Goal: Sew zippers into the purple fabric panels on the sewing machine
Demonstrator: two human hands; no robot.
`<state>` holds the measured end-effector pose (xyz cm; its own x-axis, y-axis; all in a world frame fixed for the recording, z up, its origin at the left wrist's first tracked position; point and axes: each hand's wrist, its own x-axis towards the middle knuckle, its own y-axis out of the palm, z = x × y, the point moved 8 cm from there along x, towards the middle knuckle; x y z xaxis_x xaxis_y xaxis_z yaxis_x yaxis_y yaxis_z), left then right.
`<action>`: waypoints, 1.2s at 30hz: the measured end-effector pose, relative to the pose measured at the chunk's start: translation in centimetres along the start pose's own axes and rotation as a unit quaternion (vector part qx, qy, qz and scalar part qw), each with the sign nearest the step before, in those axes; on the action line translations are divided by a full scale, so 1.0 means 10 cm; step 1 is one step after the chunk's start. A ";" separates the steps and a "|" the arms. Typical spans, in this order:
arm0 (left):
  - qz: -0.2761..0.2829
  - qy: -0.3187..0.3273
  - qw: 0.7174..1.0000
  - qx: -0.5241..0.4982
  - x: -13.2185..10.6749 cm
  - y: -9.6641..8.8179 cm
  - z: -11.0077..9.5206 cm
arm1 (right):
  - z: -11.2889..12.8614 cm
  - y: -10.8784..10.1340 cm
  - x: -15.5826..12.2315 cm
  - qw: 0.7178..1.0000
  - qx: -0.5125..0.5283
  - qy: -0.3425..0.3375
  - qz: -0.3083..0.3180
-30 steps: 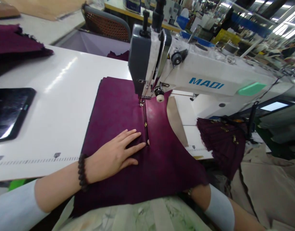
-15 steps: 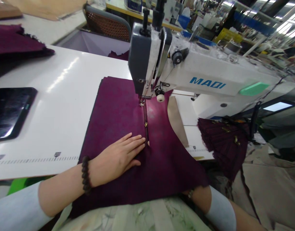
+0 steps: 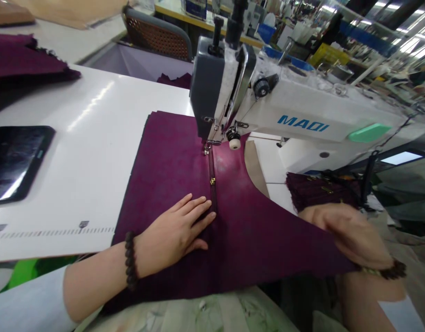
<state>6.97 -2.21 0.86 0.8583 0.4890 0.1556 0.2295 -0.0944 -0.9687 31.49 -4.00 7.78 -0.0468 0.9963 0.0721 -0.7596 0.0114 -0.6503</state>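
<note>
A dark purple fabric panel (image 3: 170, 157) with a zipper (image 3: 212, 180) down its middle lies under the presser foot (image 3: 207, 148) of a white sewing machine (image 3: 302, 120). My left hand (image 3: 177, 228) rests flat on the fabric just left of the zipper, fingers stretched out. My right hand (image 3: 350, 235) is at the fabric's right corner, lifted off the table edge and blurred by motion; its fingers seem to hold the cloth's edge.
A black tablet (image 3: 14, 161) lies at the left on the white table (image 3: 87, 138). A stack of purple pieces with zippers (image 3: 319, 189) sits right of the machine. More purple fabric (image 3: 21, 60) lies far left. A chair (image 3: 157, 34) stands behind.
My right hand has come out from under the fabric and now lifts its right corner. The left hand stays flat by the zipper. The view shifted slightly.
</note>
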 end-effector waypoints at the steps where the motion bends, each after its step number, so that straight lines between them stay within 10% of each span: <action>1: 0.000 0.000 1.000 0.000 0.00 0.00 0.00 | 0.07 -0.05 0.09 0.999 0.043 -0.021 -0.013; 4: -0.004 -0.002 1.000 0.003 0.00 -0.01 -0.01 | 0.40 0.14 0.33 0.992 -0.007 -0.129 -0.017; 7: -0.009 -0.005 1.000 0.007 0.00 -0.01 -0.01 | 0.63 0.88 0.47 0.944 -0.203 -0.248 0.085; 12: -0.008 -0.005 1.000 0.006 -0.02 0.00 0.00 | 0.41 1.54 0.64 0.913 -0.296 -0.252 0.123; 36: -0.002 -0.003 1.000 0.021 0.06 0.00 0.20 | 0.36 1.57 0.84 0.919 -0.317 -0.212 0.098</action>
<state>6.59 -0.17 0.56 0.8546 0.4943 0.1590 0.2139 -0.0560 -0.9753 16.82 4.26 0.90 -0.4932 0.8634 0.1064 -0.1850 0.0154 -0.9826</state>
